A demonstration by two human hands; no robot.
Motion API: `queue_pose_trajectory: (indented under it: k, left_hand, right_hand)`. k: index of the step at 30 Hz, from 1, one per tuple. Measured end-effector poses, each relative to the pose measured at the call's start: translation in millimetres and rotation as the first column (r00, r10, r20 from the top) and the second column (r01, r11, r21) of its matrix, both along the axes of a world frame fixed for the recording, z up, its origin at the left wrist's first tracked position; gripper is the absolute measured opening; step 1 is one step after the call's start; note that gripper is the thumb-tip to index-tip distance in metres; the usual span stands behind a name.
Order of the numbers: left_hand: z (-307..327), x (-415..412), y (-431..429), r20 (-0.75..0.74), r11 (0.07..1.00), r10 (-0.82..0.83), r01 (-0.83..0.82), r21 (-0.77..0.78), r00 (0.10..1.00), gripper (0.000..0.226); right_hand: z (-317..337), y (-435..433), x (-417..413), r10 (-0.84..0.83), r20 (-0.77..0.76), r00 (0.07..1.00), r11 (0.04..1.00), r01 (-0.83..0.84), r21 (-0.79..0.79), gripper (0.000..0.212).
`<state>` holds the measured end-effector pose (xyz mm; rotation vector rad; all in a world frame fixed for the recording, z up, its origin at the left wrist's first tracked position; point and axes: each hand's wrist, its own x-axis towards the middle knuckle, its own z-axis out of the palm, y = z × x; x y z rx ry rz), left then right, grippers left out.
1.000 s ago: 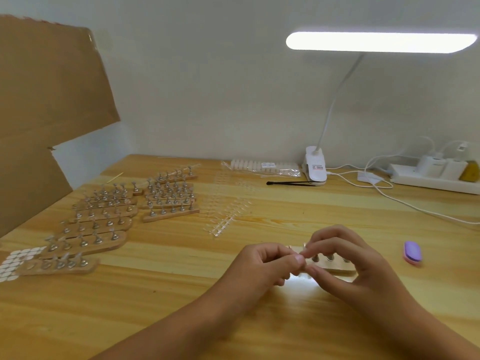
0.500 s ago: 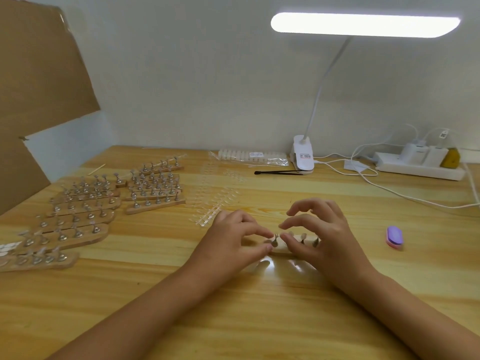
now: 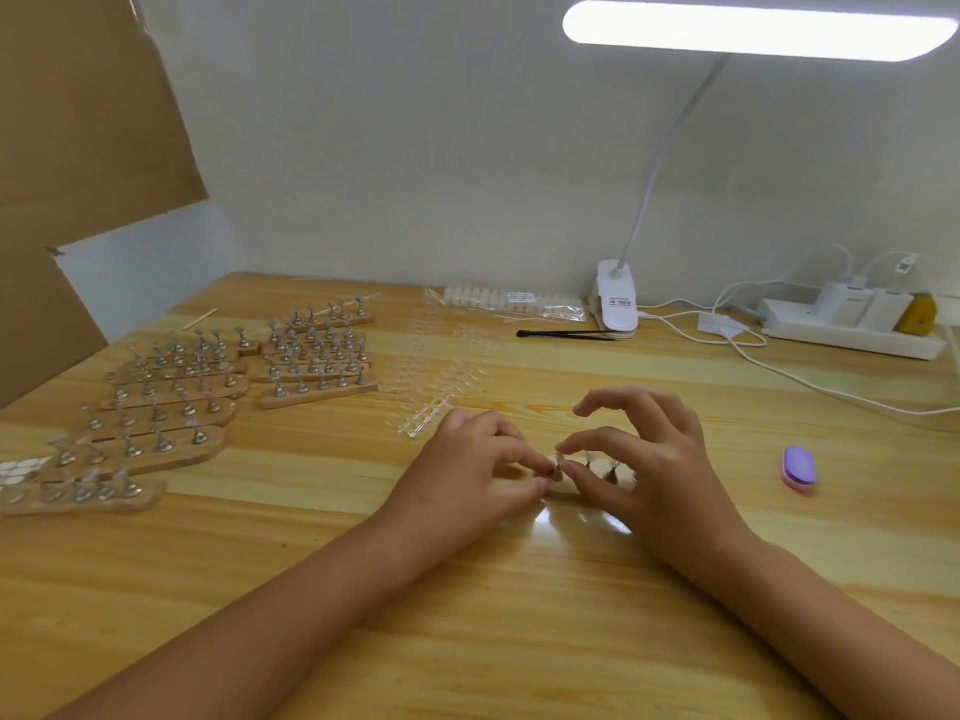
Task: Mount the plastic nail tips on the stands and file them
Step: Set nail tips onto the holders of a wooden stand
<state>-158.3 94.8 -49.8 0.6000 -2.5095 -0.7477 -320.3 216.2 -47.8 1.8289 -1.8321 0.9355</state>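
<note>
Pale wooden desk (image 3: 467, 589), centre: left hand (image 3: 467, 459) pinches small metal stand peg (image 3: 557, 473); right hand (image 3: 644, 459) pinches clear plastic nail tip (image 3: 560, 453) directly atop it; wooden strip base (image 3: 563, 490) runs left-right.

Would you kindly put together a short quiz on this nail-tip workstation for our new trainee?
1. True or false: the purple filing block lies untouched on the table, to the right of the right hand.
2. Multiple choice: the fingertips of the left hand and the right hand meet at: A the end peg of the wooden stand; B a cable; C a bag.
3. Fill in: the black tweezers lie just in front of the white ____ of the desk lamp.
Key: 1 true; 2 A; 3 clamp.
</note>
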Motion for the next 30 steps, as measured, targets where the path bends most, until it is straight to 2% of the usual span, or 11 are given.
queue_pose_trajectory:
  k: [9, 17, 19, 23, 25, 27, 28, 30]
  left_hand:
    - [2, 0, 1, 0.010, 1.000, 0.000, 0.000, 0.021, 1.000, 0.017]
    - [2, 0, 2, 0.022, 0.999, 0.001, 0.000, -0.033, 1.000, 0.019]
    - [1, 0, 3, 0.036, 0.998, 0.002, 0.001, -0.059, 0.999, 0.024]
    - [2, 1, 1, 0.047, 0.998, -0.012, 0.015, -0.062, 0.999, 0.049]
    - [3, 3, 0, 0.055, 0.998, -0.035, 0.038, -0.050, 0.998, 0.059]
    - [4, 4, 2, 0.060, 0.997, -0.066, 0.068, -0.024, 0.996, 0.064]
    - [5, 5, 4, 0.060, 0.997, -0.081, 0.082, -0.008, 0.995, 0.064]
    - [8, 5, 9, 0.050, 0.993, -0.108, 0.106, 0.045, 0.993, 0.055]
  right_hand:
    - [-1, 2, -9, -0.051, -0.029, 0.998, 0.999, 0.051, 0.003, 0.029]
    - [-1, 2, -8, -0.030, -0.047, 0.998, 0.999, 0.031, 0.010, 0.029]
    - [-2, 3, -7, -0.020, -0.054, 0.998, 1.000, 0.021, 0.021, 0.030]
    - [9, 7, -7, -0.017, -0.019, 1.000, 1.000, 0.017, -0.005, 0.038]
    - [24, 16, -16, -0.005, 0.072, 0.997, 0.997, 0.010, -0.073, 0.034]
    - [44, 32, -32, 0.010, 0.294, 0.956, 0.998, 0.010, -0.066, 0.031]
    - [54, 41, -41, -0.011, 0.410, 0.912, 1.000, 0.016, -0.009, 0.035]
    - [67, 56, -59, -0.120, 0.561, 0.819, 0.979, 0.003, 0.205, 0.047]
